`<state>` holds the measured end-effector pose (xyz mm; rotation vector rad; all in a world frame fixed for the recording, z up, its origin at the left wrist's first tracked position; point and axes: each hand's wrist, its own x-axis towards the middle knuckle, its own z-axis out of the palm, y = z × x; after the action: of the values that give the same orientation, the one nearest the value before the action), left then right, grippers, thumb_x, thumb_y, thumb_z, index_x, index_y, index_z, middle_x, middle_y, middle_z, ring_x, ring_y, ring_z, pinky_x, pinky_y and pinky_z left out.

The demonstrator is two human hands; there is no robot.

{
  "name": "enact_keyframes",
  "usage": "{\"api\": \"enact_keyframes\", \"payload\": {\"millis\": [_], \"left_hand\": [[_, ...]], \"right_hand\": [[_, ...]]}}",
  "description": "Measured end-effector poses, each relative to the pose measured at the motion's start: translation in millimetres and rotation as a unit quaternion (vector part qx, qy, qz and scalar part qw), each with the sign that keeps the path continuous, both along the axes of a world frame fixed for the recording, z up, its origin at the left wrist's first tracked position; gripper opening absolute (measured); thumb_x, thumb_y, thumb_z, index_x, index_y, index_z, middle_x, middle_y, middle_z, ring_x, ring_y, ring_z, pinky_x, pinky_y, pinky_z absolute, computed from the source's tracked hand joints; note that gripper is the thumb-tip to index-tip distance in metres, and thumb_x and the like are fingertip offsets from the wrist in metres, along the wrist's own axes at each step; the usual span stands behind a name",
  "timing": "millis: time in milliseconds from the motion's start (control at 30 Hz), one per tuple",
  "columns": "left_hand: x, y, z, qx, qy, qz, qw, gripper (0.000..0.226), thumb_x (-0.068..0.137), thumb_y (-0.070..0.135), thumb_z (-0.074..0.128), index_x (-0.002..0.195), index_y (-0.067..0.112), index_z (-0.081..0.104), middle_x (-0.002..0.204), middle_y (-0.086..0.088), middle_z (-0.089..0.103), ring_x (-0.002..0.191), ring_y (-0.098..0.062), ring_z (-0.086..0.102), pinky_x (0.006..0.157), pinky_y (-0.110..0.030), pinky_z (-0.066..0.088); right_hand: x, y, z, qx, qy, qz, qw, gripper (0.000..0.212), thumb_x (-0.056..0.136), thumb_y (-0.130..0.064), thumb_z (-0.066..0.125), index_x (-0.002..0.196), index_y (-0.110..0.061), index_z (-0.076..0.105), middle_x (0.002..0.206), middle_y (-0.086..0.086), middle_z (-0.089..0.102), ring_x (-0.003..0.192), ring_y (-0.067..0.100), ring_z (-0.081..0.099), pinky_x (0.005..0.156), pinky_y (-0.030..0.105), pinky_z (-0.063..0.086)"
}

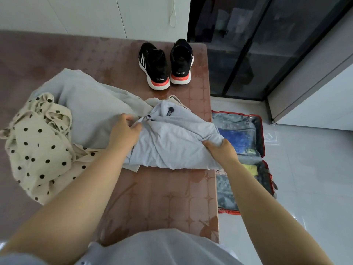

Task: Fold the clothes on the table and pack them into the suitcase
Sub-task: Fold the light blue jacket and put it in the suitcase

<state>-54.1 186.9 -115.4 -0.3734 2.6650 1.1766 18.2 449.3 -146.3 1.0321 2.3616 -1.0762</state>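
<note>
Nearest, the person's pale top fills the lower edge, with both bare forearms reaching forward over the table (162,197), whose brown patterned cover is bare in front.

Left hand (124,133): fingers pinched closed on the blue garment (172,142) near its dark drawstring (170,111), at the garment's upper left. Right hand (221,150): fingers clenched on a gathered fold at the garment's right edge, close to the table's right side. The garment lies bunched and creased between the two hands, resting on the table, its lower hem loosely doubled under.

Left of it, a cream dotted garment (38,146) lies crumpled near the table's left part, touching a grey garment (91,108) spread behind and partly beneath the blue one. A beige edge of cloth (173,98) shows just past the blue garment; which piece it belongs to cannot be told.

On the floor to the right, beside the table, the red suitcase (262,134) lies open. Inside, a blue item under a clear zipped cover, a yellow item (250,169) and patterned lining are visible; the table edge hides part of the case.

Further back, a pair of black shoes (165,64) stands on the table, heels toward the camera, side by side and slightly apart. Beyond, white cabinet doors and a dark glass cabinet (257,44) at right.
</note>
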Motion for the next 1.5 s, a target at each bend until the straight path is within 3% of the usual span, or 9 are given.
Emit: {"api": "enact_keyframes", "payload": {"millis": [133,233,400,600,1033,1133,1233,1367,1500], "left_hand": [[24,1,9,0.029,-0.079,-0.014,0.996,0.079,0.071,0.068,0.058,0.121,0.008,0.049,0.117,-0.007,0.059,0.105,-0.026,0.058,0.082,-0.035,0.046],[40,13,15,-0.057,-0.093,-0.056,0.993,0.093,0.064,0.077,0.055,0.126,0.008,0.043,0.122,-0.007,0.055,0.106,-0.025,0.055,0.083,-0.033,0.045],[73,33,9,-0.081,-0.191,-0.049,0.977,0.082,0.082,0.068,0.044,0.138,0.009,0.036,0.136,-0.017,0.046,0.117,-0.032,0.049,0.087,-0.033,0.039],[110,30,-19,-0.007,-0.208,0.004,0.978,0.087,0.075,0.062,0.06,0.14,0.009,0.036,0.142,-0.013,0.043,0.126,-0.032,0.044,0.096,-0.036,0.037],[149,99,-9,0.015,-0.12,-0.136,0.983,0.02,0.082,0.034,0.066,0.073,0.017,0.063,0.072,-0.003,0.064,0.073,-0.024,0.061,0.07,-0.036,0.048],[151,155,-16,0.036,-0.078,-0.149,0.985,0.019,0.081,0.029,0.069,0.079,0.009,0.067,0.076,-0.006,0.069,0.074,-0.025,0.064,0.068,-0.035,0.049],[156,227,-43,0.067,-0.112,-0.118,0.984,0.023,0.077,0.037,0.069,0.084,0.015,0.069,0.083,-0.005,0.071,0.081,-0.026,0.065,0.07,-0.032,0.048],[170,331,-86,0.103,-0.257,0.005,0.961,0.05,0.078,0.054,0.056,0.089,0.006,0.068,0.098,-0.022,0.068,0.094,-0.033,0.063,0.082,-0.038,0.049],[178,405,-136,0.069,-0.329,0.045,0.941,0.058,0.094,0.046,0.042,0.118,-0.004,0.057,0.123,-0.026,0.056,0.114,-0.034,0.054,0.088,-0.031,0.041]], "right_hand": [[1,15,4,-0.037,0.023,-0.057,0.997,0.079,0.08,-0.049,0.065,0.135,0.0,0.036,0.132,0.017,0.049,0.118,0.034,0.049,0.083,0.034,0.038],[6,24,6,-0.092,0.014,-0.083,0.992,0.087,0.071,-0.053,0.072,0.131,0.001,0.041,0.126,0.014,0.053,0.11,0.032,0.053,0.082,0.035,0.042],[32,43,-6,-0.233,-0.046,-0.11,0.965,0.133,0.004,-0.068,0.082,0.122,-0.014,0.057,0.115,0.007,0.065,0.1,0.027,0.063,0.094,0.042,0.049],[87,27,3,-0.298,-0.081,-0.147,0.94,0.09,0.052,-0.055,0.083,0.124,-0.014,0.049,0.113,0.006,0.06,0.098,0.024,0.058,0.094,0.039,0.046],[192,62,-14,-0.337,-0.013,-0.272,0.901,0.059,0.056,-0.046,0.084,0.098,-0.011,0.064,0.092,0.007,0.07,0.085,0.024,0.067,0.076,0.036,0.055],[206,116,-27,-0.35,-0.011,-0.298,0.888,0.097,0.02,-0.054,0.091,0.102,-0.009,0.065,0.094,0.01,0.073,0.087,0.03,0.07,0.081,0.043,0.056],[216,187,-40,-0.335,-0.02,-0.304,0.892,0.09,0.031,-0.052,0.09,0.106,-0.009,0.063,0.096,0.01,0.072,0.086,0.029,0.069,0.078,0.04,0.056],[222,301,-57,-0.264,-0.051,-0.253,0.929,0.108,0.016,-0.068,0.083,0.107,-0.013,0.063,0.099,0.007,0.071,0.09,0.026,0.068,0.086,0.041,0.054],[206,381,-86,-0.207,-0.081,-0.204,0.953,0.078,0.065,-0.061,0.071,0.116,-0.003,0.059,0.094,0.006,0.065,0.089,0.025,0.06,0.077,0.03,0.044]]}}
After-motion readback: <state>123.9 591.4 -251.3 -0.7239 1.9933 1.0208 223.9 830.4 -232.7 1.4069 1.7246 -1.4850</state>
